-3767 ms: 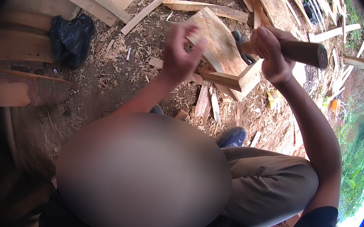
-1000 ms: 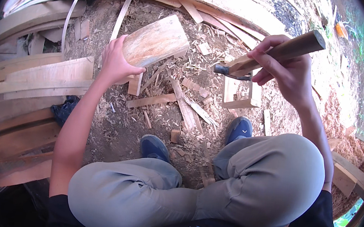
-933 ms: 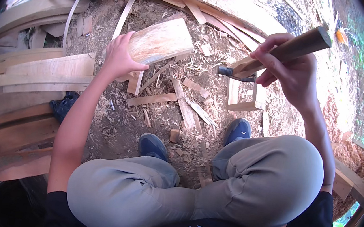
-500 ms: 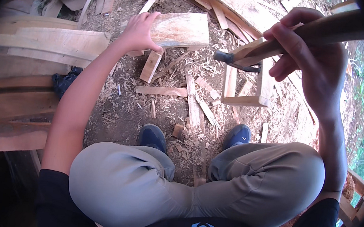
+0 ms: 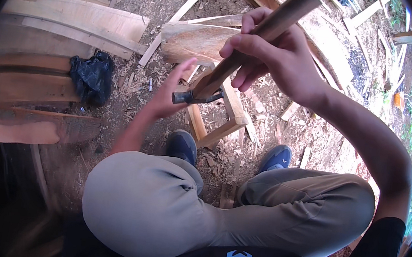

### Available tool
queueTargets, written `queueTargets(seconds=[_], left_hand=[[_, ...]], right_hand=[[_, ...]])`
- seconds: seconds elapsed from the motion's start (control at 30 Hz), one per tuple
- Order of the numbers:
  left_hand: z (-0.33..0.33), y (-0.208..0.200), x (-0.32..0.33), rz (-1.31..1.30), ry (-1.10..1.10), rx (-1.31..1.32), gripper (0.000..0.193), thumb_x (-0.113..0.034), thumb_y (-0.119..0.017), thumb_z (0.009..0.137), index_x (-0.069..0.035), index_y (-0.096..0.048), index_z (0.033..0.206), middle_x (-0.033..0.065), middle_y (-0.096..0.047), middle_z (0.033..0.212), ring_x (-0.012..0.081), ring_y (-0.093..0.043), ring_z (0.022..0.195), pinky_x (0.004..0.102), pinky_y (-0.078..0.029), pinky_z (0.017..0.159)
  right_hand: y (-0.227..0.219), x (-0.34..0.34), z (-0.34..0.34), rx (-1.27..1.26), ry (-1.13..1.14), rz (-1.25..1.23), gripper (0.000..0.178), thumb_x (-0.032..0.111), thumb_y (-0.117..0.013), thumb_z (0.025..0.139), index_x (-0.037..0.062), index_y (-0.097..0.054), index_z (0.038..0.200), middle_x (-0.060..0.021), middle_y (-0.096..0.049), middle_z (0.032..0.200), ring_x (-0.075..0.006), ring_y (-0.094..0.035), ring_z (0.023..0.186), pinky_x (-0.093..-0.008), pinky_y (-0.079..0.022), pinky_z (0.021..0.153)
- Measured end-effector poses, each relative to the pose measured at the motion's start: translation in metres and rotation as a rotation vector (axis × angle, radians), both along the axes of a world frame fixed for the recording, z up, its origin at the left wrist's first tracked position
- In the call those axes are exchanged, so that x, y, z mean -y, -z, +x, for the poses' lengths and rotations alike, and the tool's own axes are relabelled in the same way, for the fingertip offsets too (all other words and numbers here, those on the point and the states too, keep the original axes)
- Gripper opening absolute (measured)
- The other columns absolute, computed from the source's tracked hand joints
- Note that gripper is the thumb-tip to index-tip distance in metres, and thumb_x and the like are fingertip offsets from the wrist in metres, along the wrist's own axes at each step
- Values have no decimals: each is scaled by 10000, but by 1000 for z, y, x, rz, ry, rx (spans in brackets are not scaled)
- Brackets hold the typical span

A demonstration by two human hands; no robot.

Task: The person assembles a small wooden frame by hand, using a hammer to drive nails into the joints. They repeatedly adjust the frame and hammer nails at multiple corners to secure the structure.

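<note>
My right hand [image 5: 279, 56] is wrapped round the wooden handle of a claw hammer [image 5: 266, 29]. The handle slants up to the right, and its dark metal head is low, before a pale wooden frame [image 5: 229, 123]. Empty and slightly blurred, my left hand [image 5: 167, 92] has its fingers stretched out beside the hammer head, which covers part of it. Behind the hammer lies a thick wooden slab [image 5: 190, 41] with a rough grained face. I cannot tell whether slab and frame are joined, as the hammer and hand hide the space between.
Boards [image 5: 77, 19] are stacked on the left, with a black plastic bag [image 5: 92, 77] at their ends. Shavings and offcuts litter the dirt between my shoes [image 5: 275, 158]. A long pale plank [image 5: 325, 45] lies beyond my right hand. Greenery shows at the far right.
My left hand has let go of the slab and come back toward me. My right hand and the hammer have moved left. The frame now appears further left, near my left shoe.
</note>
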State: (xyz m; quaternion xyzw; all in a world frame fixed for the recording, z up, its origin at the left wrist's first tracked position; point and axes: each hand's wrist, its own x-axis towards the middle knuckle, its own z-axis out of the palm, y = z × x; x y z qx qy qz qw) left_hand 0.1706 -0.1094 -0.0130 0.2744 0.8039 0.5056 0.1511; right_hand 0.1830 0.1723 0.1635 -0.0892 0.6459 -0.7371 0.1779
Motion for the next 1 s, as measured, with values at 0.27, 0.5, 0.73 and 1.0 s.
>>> queueTargets(seconds=[0.27,0.5,0.73,1.0], left_hand=[[20,67,-13,110,-112,397,485,-235,-652,1018,47,-557,1401,157,-623,1386,173,-588,1274,335,-469,1056],[21,75,-18,-110,-207,113,369,-239,-743,910,-10,-676,1192,143,-726,1046,320,-704,1004,392,-546,917],[10,43,3,-239,-296,-460,363,-177,-806,834,-64,-668,1150,51,-655,935,231,-636,885,367,-535,805],[-44,16,4,-497,-223,-810,449,-446,-875,758,-228,-742,1127,69,-621,1353,241,-490,1320,531,-219,1167]], right_hand=[[57,0,-14,123,-23,33,193,145,-620,1012,64,-447,1044,-150,-747,975,-236,-751,643,-315,-663,570],[87,-14,-9,180,-8,19,203,126,-614,1014,70,-426,1065,-159,-744,982,-239,-757,673,-325,-670,588],[95,-16,5,203,-57,33,216,129,-631,999,81,-426,1045,-129,-740,920,-212,-751,666,-307,-669,588],[102,-32,15,314,10,54,157,104,-595,981,72,-445,1008,-152,-739,949,-206,-750,687,-288,-659,579]])
